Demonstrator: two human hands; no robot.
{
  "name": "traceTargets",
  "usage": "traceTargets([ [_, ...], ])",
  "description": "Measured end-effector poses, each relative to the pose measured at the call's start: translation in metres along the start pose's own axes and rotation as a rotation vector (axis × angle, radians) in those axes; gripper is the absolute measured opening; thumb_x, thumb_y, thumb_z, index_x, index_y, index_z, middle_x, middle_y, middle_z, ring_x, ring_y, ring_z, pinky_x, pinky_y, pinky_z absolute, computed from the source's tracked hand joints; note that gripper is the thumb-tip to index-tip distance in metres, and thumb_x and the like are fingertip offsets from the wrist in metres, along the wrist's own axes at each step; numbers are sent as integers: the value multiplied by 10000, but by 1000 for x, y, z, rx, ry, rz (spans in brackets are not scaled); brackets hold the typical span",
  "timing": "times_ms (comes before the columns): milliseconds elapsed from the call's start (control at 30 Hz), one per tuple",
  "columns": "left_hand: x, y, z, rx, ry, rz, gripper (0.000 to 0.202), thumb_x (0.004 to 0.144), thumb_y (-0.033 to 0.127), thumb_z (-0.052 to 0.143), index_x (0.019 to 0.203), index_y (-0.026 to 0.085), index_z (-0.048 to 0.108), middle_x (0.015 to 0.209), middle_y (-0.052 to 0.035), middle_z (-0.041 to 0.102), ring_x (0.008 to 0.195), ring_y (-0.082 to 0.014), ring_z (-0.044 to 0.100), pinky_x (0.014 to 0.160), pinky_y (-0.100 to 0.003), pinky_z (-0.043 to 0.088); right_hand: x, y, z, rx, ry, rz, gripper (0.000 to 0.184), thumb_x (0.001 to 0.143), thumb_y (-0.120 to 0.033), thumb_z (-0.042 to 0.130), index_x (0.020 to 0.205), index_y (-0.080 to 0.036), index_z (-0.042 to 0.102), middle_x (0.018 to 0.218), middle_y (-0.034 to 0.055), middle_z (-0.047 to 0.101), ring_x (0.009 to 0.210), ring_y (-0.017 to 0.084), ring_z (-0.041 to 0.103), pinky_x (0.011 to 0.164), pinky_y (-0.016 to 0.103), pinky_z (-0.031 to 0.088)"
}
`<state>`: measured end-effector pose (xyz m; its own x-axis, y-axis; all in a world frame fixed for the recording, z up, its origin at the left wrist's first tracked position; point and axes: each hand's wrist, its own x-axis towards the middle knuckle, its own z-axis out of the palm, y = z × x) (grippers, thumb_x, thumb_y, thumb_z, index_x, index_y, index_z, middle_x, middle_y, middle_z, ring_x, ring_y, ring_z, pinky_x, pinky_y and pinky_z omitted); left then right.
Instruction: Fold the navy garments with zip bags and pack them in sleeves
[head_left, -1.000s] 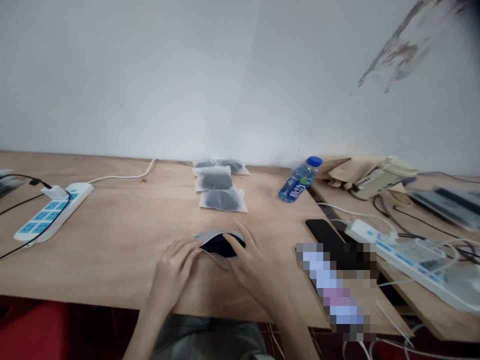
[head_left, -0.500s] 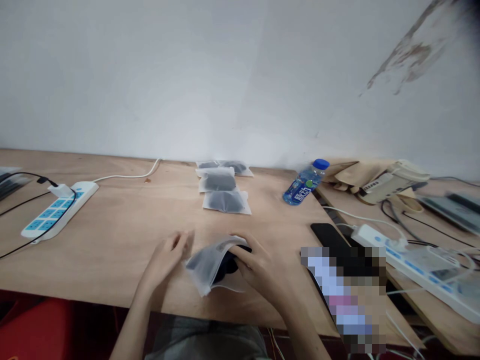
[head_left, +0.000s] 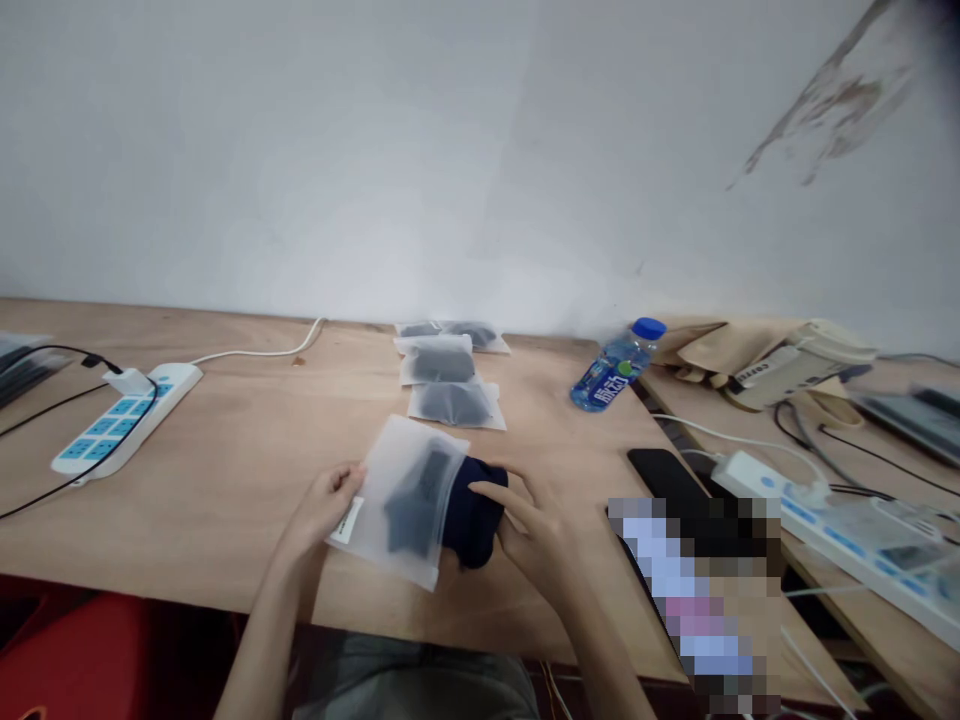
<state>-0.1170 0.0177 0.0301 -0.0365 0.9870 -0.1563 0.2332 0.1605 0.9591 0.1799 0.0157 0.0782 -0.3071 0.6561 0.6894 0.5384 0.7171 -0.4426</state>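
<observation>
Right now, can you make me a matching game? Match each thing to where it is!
Things:
1. Frosted bag
2. White power strip
3. Water bottle
4. Black phone

Places:
A. Flat near the table's right edge
B. Held by the left hand
C. Left side of the table
D. On its side near the wall

Pairs: 1-B, 2-C, 3-D, 4-A

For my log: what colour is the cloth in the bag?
The cloth is dark navy; head view shows it best.

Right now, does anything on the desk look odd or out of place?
Yes: the dark navy cloth bulges out of the open end of the frosted plastic bag, unlike the flat, filled frosted bags farther along the wooden desk.
</observation>
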Motion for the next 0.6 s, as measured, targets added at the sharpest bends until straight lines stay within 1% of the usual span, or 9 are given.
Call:
traceTargets([
  [100, -3, -11, -33, 225, 179, 36, 435, 865, 564, 479, 751, 171, 629, 696, -20, 612, 671, -175, 553, 594, -251, 387, -16, 14, 0, 30, -44, 128, 377, 829, -118, 513, 1114, -302, 676, 1204, 51, 610, 1081, 216, 635, 923, 360, 544],
  [200, -8, -26, -66, 521, 330, 9, 374, 882, 498, 445, 764, 193, 627, 733, -49, 652, 750, -229, 608, 674, -297, 438, -33, 22, -3, 18, -145, 265, 407, 815, -130, 504, 1161, -294, 643, 1220, 47, 608, 1089, 224, 630, 942, 371, 526],
  [267, -11, -33, -83, 672, 439, -3, 343, 897, 465, 420, 863, 197, 632, 790, -71, 674, 798, -259, 632, 714, -333, 464, -41, 22, -5, -11, -213, 330, 469, 778, -111, 494, 1189, -299, 621, 1243, 35, 603, 1113, 231, 615, 964, 389, 508],
  [333, -16, -34, -90, 787, 556, 41, 347, 906, 447, 409, 996, 185, 618, 902, -106, 685, 874, -294, 643, 769, -383, 484, -47, 20, -5, -23, -260, 370, 561, 726, -84, 475, 1233, -295, 591, 1271, 33, 592, 1147, 233, 595, 970, 392, 501],
  [400, -22, -26, -82, 850, 621, 148, 354, 915, 434, 406, 1065, 175, 595, 997, -131, 672, 953, -317, 634, 836, -434, 485, -51, 16, -4, -26, -282, 403, 644, 681, -56, 439, 1270, -282, 567, 1297, 41, 580, 1184, 228, 575, 977, 388, 499],
  [433, -25, -20, -73, 852, 612, 211, 346, 920, 428, 407, 1074, 179, 591, 1022, -130, 664, 981, -318, 628, 866, -450, 482, -52, 13, -4, -30, -292, 411, 666, 665, -46, 423, 1273, -278, 565, 1306, 43, 575, 1199, 224, 567, 985, 387, 495],
  [467, -29, -13, -59, 829, 577, 276, 329, 925, 423, 410, 1074, 190, 589, 1037, -121, 657, 1004, -310, 622, 893, -457, 480, -52, 11, -3, -39, -299, 416, 670, 660, -40, 413, 1267, -277, 569, 1311, 43, 573, 1207, 220, 563, 992, 388, 490],
  [533, -39, 2, -23, 748, 453, 372, 301, 933, 418, 437, 1107, 217, 580, 1084, -97, 642, 1045, -279, 614, 936, -451, 481, -52, 5, -1, -65, -303, 426, 627, 692, -46, 410, 1249, -281, 577, 1297, 42, 584, 1183, 215, 580, 973, 382, 499],
  [600, -51, 15, 17, 693, 292, 439, 314, 918, 398, 498, 1186, 246, 555, 1230, -93, 593, 1153, -265, 580, 981, -450, 474, -51, 1, 1, -116, -304, 456, 547, 754, -90, 442, 1242, -294, 579, 1256, 44, 611, 1120, 222, 613, 914, 369, 519],
])
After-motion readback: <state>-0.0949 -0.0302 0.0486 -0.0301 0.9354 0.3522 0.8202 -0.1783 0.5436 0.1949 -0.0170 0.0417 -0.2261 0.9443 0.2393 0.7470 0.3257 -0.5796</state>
